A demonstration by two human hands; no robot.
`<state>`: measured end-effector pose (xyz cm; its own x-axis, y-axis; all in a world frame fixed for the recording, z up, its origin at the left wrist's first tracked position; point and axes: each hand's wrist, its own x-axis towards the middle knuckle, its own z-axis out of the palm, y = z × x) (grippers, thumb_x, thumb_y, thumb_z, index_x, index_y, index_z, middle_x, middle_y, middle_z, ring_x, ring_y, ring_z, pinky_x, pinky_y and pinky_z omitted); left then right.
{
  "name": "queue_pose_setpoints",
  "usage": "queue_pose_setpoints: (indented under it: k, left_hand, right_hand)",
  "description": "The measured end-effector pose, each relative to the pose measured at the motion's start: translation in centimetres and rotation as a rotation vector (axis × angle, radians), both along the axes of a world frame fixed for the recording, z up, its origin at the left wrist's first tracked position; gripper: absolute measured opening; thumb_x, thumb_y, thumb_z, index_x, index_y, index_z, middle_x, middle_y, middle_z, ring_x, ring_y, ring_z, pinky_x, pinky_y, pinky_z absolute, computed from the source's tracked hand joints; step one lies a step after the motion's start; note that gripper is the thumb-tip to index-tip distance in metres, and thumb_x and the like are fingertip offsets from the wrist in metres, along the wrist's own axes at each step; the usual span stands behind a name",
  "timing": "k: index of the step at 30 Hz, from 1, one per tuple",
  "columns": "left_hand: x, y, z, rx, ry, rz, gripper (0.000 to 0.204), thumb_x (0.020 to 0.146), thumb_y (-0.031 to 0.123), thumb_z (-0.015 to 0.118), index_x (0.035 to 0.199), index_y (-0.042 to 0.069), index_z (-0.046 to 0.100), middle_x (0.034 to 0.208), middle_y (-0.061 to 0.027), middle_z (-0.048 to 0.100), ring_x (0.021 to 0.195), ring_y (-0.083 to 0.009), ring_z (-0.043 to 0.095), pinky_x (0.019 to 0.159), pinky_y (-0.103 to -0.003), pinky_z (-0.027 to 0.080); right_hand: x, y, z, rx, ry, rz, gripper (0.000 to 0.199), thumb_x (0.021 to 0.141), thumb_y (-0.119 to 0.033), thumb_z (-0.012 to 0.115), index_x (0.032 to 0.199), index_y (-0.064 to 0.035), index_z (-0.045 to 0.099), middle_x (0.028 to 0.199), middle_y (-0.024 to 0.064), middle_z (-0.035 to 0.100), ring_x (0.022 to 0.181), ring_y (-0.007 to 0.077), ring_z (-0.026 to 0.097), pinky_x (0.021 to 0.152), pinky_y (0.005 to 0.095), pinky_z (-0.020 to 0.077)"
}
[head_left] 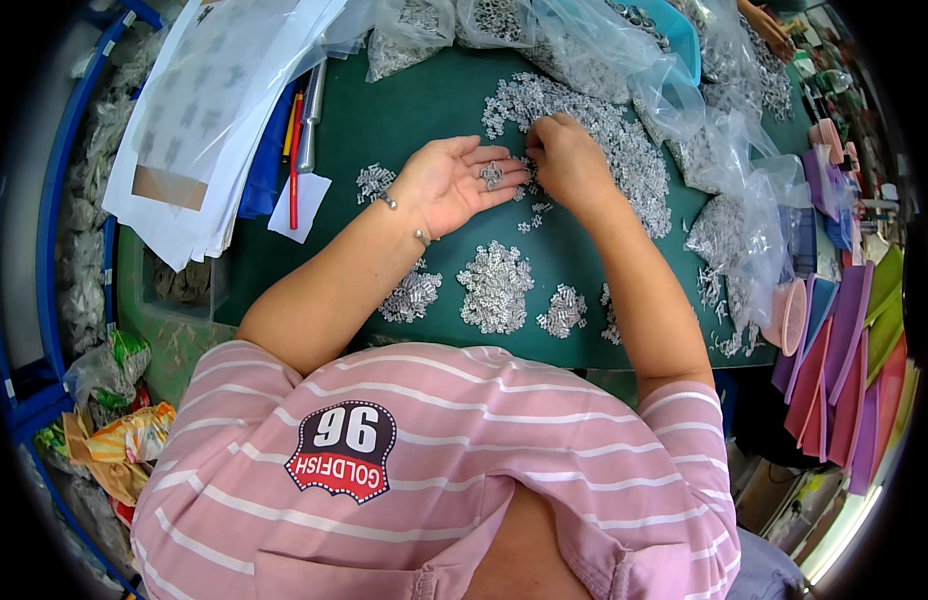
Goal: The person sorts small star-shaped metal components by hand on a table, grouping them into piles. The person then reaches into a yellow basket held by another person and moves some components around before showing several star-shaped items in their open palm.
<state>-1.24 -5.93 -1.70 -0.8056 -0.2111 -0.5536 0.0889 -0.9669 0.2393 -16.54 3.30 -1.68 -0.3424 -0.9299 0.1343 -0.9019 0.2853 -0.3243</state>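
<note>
My left hand [458,187] is palm up over the green table, its fingers stretched out flat. A few small silvery metal pieces [492,176] lie loose on its fingers. My right hand [572,165] is just beside the left fingertips, its fingertips pinched together and pointing down; anything between them is hidden. Right under and beyond it spreads a large heap of small silvery metal pieces [624,150]. Several smaller heaps lie closer to me, among them a middle heap [495,288], a left heap [412,295] and a little heap [562,311].
Clear plastic bags of metal parts [719,225] line the back and right, around a turquoise tray [687,40]. Papers [199,130], a red pen [295,165] and a silver tool [310,120] lie left. Another person's hand [766,28] shows far right. Colourful bins [854,350] stand at right.
</note>
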Motion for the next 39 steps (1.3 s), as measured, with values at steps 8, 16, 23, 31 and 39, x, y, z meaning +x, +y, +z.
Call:
queue_pose_setpoints:
  k: [8, 16, 23, 31, 39]
  left_hand:
    - [0.4, -0.3, -1.0, 0.061, 0.088, -0.002, 0.044, 0.095, 0.011, 0.038, 0.128, -0.016, 0.029, 0.129, -0.0334, 0.039, 0.125, -0.0418, 0.039, 0.107, -0.049, 0.033]
    - [2.1, -0.3, -0.5, -0.144, 0.144, 0.078, 0.038, 0.088, -0.011, 0.036, 0.126, -0.016, 0.032, 0.132, -0.0305, 0.038, 0.126, -0.0372, 0.041, 0.106, -0.038, 0.04]
    - [2.6, -0.5, -0.6, -0.167, 0.154, 0.107, 0.036, 0.088, -0.01, 0.039, 0.124, -0.015, 0.035, 0.13, -0.0296, 0.041, 0.125, -0.0355, 0.043, 0.102, -0.037, 0.044]
    - [3.2, -1.0, -1.2, -0.19, 0.204, 0.121, 0.035, 0.088, -0.008, 0.041, 0.122, -0.013, 0.038, 0.128, -0.0291, 0.044, 0.124, -0.0344, 0.045, 0.1, -0.036, 0.046]
    - [3.5, -0.5, -1.5, -0.165, 0.193, 0.121, 0.031, 0.086, -0.009, 0.042, 0.117, -0.012, 0.045, 0.122, -0.0263, 0.05, 0.119, -0.0326, 0.05, 0.098, -0.035, 0.047]
  right_hand:
    - [0.9, 1.7, 3.2, -0.146, -0.535, -0.009, 0.011, 0.076, -0.001, 0.062, 0.087, -0.0004, 0.065, 0.083, 0.0166, 0.065, 0.077, 0.0328, 0.064, 0.069, 0.0361, 0.0496]
    - [0.7, 5.8, 0.9, -0.118, -0.244, 0.016, 0.009, 0.076, -0.003, 0.063, 0.085, -0.0026, 0.066, 0.083, 0.0146, 0.061, 0.076, 0.0339, 0.06, 0.068, 0.0399, 0.0488]
    - [1.3, 6.0, -0.5, -0.124, -0.377, -0.133, 0.016, 0.078, -0.004, 0.064, 0.094, -0.0037, 0.066, 0.082, 0.013, 0.063, 0.073, 0.0264, 0.063, 0.064, 0.0353, 0.0492]
    - [0.6, 6.9, 0.7, -0.076, -1.171, -0.366, 0.012, 0.087, -0.004, 0.059, 0.096, 0.0035, 0.062, 0.084, 0.007, 0.064, 0.071, 0.0117, 0.061, 0.061, 0.0223, 0.0493]
    - [0.5, 3.3, 2.2, -0.149, -1.389, -0.35, 0.012, 0.084, -0.003, 0.058, 0.093, 0.0046, 0.062, 0.082, 0.0104, 0.065, 0.069, 0.0147, 0.063, 0.058, 0.0246, 0.0517]
